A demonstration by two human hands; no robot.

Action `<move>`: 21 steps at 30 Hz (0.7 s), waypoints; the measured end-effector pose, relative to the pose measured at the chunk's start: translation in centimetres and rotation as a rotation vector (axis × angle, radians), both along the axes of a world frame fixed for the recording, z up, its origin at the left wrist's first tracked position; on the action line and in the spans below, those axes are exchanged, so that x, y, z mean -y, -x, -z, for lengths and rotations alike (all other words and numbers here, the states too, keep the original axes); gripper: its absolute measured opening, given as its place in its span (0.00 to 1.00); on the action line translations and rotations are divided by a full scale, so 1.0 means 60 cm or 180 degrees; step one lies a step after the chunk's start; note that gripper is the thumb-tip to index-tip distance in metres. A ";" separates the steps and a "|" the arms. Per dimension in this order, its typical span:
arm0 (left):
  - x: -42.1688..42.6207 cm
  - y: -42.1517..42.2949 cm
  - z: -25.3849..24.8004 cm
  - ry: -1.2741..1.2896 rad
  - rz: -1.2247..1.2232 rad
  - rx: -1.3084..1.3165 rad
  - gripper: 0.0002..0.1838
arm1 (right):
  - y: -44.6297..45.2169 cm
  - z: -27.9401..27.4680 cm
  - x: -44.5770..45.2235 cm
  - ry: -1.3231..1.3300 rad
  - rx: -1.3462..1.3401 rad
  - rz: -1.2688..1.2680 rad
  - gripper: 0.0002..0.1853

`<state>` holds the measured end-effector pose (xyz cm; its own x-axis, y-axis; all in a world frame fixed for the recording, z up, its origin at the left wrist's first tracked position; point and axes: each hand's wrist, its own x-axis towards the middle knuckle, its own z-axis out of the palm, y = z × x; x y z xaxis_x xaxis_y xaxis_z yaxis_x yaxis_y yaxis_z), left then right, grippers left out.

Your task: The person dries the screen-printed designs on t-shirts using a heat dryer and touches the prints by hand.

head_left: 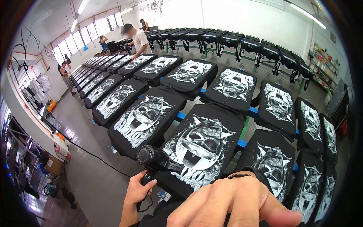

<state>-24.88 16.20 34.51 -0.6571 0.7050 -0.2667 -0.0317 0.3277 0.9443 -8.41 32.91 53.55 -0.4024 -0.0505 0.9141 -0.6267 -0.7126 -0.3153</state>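
My left hand (139, 188) is closed round the handle of a black hair dryer (153, 158). The dryer's nozzle points right, over the lower left part of a black T-shirt (202, 142) stretched flat on a board. A white and grey skull print with lettering covers the shirt's front. Very near the camera, my right hand (234, 202) shows its back, with a dark bracelet (240, 175) at the wrist. Its fingers stretch toward me and the thumb is apart; the fingertips are cut off by the frame, and I see nothing held.
Rows of boards with matching printed shirts (141, 117) run into the distance. More dark boards (242, 42) line the back. A person in a light shirt (140, 39) leans over the far boards; others stand further off. A black cable (94, 155) crosses at left. Shelves (323, 66) hold bottles.
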 end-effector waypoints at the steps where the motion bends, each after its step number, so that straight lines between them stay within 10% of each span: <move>1: -0.002 -0.003 -0.003 0.0056 -0.0027 -0.0125 0.30 | 0.002 0.000 0.000 -0.0001 -0.0026 -0.0039 0.39; 5: -0.004 -0.001 0.002 0.0091 -0.0080 -0.0244 0.30 | 0.003 0.066 -0.018 -0.0369 -0.0218 -0.0310 0.26; 21: -0.005 0.008 0.017 0.0032 -0.0148 -0.0265 0.31 | 0.015 0.000 0.004 -0.0171 0.0348 -0.0055 0.40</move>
<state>-25.37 16.48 33.50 -0.7092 0.6709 -0.2167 0.0315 0.3372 0.9409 -9.33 32.66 53.56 -0.4982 -0.1061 0.8605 -0.5741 -0.7033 -0.4191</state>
